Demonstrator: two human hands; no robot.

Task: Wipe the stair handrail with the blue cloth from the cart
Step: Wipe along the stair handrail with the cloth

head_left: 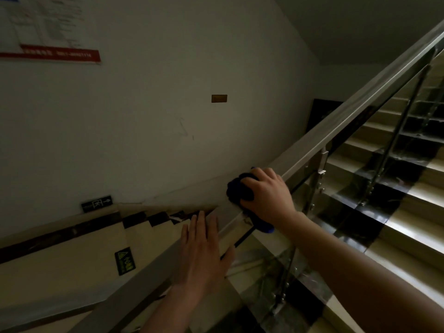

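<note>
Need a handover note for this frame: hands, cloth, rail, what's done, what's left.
Right hand: fingers curled in a firm-looking grip over the bunched blue cloth, pressing it onto the top of the handrail.
Left hand: open, fingers straight, holding nothing, laid over the rail just below the cloth; whether it touches is unclear.
Cart: not in view.
Done: cloth is in hand and on the rail.
Left: the frame does not show which stretches are wiped; the rail runs on upward to the right and downward past the left hand.
</note>
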